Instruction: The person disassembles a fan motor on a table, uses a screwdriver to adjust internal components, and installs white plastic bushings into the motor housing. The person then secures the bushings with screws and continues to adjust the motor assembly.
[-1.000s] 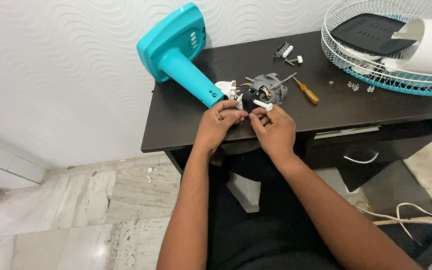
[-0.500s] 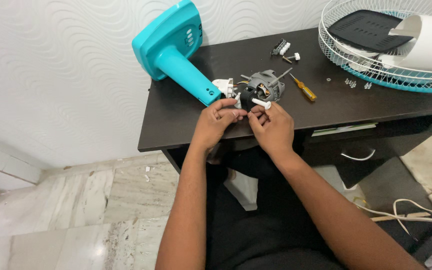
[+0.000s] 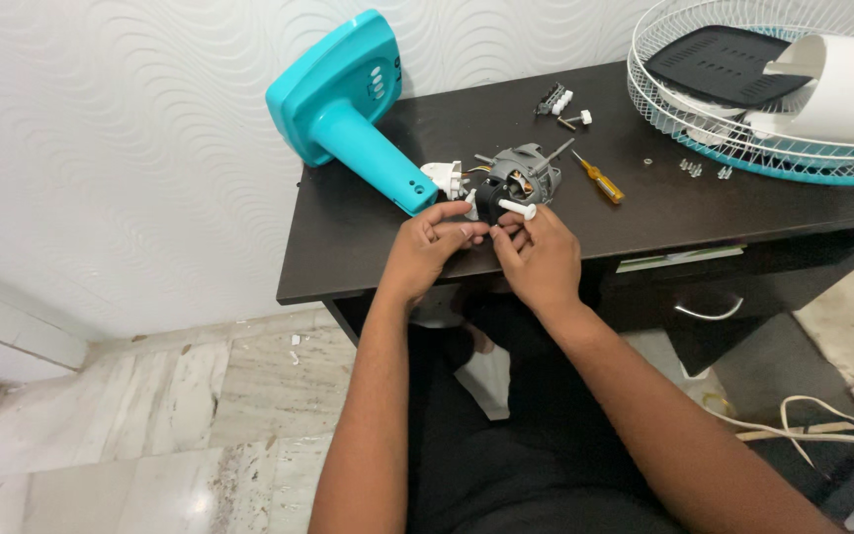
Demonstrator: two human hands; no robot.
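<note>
Grey metal is showing on one small fan motor (image 3: 518, 178), which is sitting near the front edge of the dark desk (image 3: 368, 247). Two hands are working at it. The left hand (image 3: 429, 247) is curling its fingers together and pinching something small at the motor's near side; what that small thing is, I cannot tell. The right hand (image 3: 544, 255) is pinching one white peg (image 3: 517, 208) between thumb and fingertips, right against the motor. The two hands are almost touching each other.

One teal fan stand (image 3: 348, 104) is lying on its side just behind the motor, with its neck pointing at the hands. One white plastic piece (image 3: 444, 178) is lying between the stand's neck and the motor. One screwdriver (image 3: 600, 178) with a yellow handle is resting just to the right of the motor. One white wire fan guard (image 3: 684, 109) is sitting at the far right of the desk, holding one black grille (image 3: 714, 61) and one white cover (image 3: 847, 89). A few tiny screws (image 3: 704, 170) are lying near the guard's rim. One drawer handle (image 3: 709, 311) is showing under the desk.
</note>
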